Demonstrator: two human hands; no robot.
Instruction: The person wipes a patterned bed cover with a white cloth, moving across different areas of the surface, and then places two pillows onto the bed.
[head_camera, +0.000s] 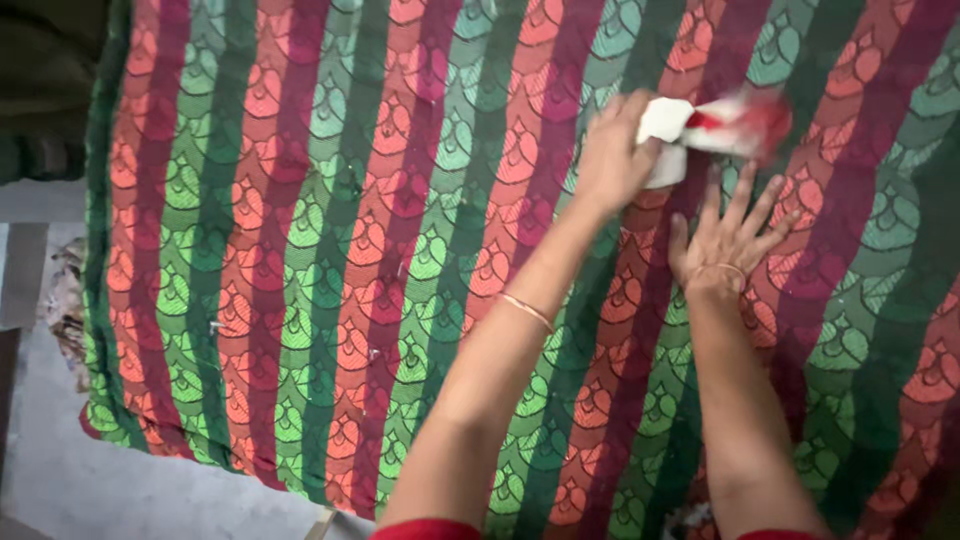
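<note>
The left hand (612, 155) reaches forward across the striped red-and-green patterned cloth (300, 250), fingers closed around a white packet with red markings (700, 128), blurred at its right end. Just below it, the right hand (728, 240) lies flat, fingers spread open, holding nothing.

Flat striped cloth (300, 250) lies open left of the left hand (612, 160); the right hand (728, 240) blocks its right.
</note>
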